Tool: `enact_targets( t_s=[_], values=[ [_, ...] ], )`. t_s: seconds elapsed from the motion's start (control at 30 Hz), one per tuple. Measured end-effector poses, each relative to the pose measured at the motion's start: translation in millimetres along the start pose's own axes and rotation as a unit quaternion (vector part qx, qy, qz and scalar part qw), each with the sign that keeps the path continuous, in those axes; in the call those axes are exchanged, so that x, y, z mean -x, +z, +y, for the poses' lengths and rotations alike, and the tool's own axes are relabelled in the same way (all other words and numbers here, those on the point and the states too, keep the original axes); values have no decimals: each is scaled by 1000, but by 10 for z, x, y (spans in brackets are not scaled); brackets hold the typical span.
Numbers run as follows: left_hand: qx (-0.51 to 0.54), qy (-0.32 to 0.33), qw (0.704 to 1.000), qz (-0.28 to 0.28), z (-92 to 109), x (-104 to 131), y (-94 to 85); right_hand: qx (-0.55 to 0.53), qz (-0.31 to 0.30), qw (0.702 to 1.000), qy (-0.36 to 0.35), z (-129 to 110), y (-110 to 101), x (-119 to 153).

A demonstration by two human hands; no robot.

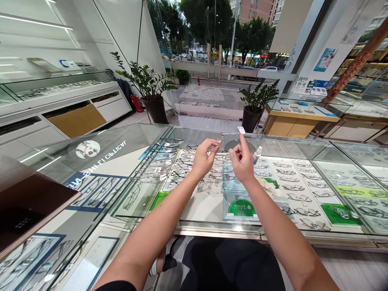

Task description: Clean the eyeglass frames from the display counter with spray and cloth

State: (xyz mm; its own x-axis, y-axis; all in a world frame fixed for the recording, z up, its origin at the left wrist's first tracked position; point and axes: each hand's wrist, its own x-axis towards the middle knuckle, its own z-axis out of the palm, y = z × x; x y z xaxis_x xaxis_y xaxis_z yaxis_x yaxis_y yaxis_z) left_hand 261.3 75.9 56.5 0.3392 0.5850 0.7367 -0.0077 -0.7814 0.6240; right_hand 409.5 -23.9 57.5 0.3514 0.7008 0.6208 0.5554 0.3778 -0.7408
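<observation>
Above the glass display case, my left hand pinches a thin-framed pair of glasses at its lens end. One temple stretches right toward a small white tag. My right hand has its index finger raised against the tag end, with the other fingers curled; whether it grips the temple is too small to tell. Just right of my right hand stands a small white-capped spray bottle on the glass. Beneath both hands, a light blue tray or mat and rows of glasses show.
The glass counter spans the front, with many glasses inside. A dark brown box-like object is at the left. A beige cloth lies right of my right wrist. Two potted plants stand beyond the counter, before glass doors.
</observation>
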Motion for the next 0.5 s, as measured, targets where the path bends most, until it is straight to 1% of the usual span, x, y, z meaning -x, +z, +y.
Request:
enact_targets(
  t_s=[0.1, 0.2, 0.3, 0.4, 0.5],
  values=[
    [22, -18, 1000, -1, 8, 2, 16, 23, 10, 1000, -13, 13, -6, -10],
    [80, -56, 995, 4, 6, 1, 28, 70, -12, 996, -48, 25, 27, -11],
    [130, -79, 988, -14, -4, -4, 34, 103, -19, 991, -87, 46, 65, -9],
    [167, -98, 980, -37, -27, -13, 37, 106, -21, 989, -100, 69, 82, -12],
    [214, -135, 966, -50, -52, -27, 33, 79, -34, 991, -101, 81, 87, -24]
  ],
)
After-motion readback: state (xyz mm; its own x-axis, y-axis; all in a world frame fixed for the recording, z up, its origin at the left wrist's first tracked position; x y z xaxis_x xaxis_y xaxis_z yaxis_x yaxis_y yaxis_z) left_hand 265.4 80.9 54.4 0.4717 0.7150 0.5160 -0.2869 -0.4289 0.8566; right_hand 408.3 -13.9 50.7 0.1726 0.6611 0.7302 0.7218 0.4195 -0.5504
